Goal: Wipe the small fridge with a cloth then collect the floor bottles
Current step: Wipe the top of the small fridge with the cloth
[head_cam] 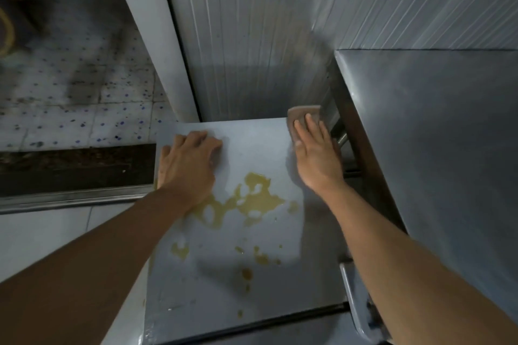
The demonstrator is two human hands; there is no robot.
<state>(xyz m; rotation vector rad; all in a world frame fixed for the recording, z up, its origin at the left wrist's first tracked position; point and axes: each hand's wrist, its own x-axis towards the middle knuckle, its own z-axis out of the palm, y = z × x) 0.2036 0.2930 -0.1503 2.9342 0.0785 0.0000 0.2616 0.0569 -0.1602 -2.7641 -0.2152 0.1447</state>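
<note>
The small fridge's grey top (252, 274) fills the lower middle of the view and carries yellowish stains (249, 202) across its centre. A pinkish-brown cloth (304, 115) lies at the top's far right corner. My right hand (315, 154) presses flat on the cloth, fingers spread over it. Over at the top's far left edge rests my left hand (187, 162), fingers curled and knuckles down, nothing visible in it. No bottles are in view.
A taller steel cabinet (437, 148) stands directly right of the fridge, with a handle (353, 297) near my right forearm. A ribbed metal wall panel (252, 36) rises behind. To the left lie a speckled tiled floor (70, 109) and a dark threshold strip (75, 168).
</note>
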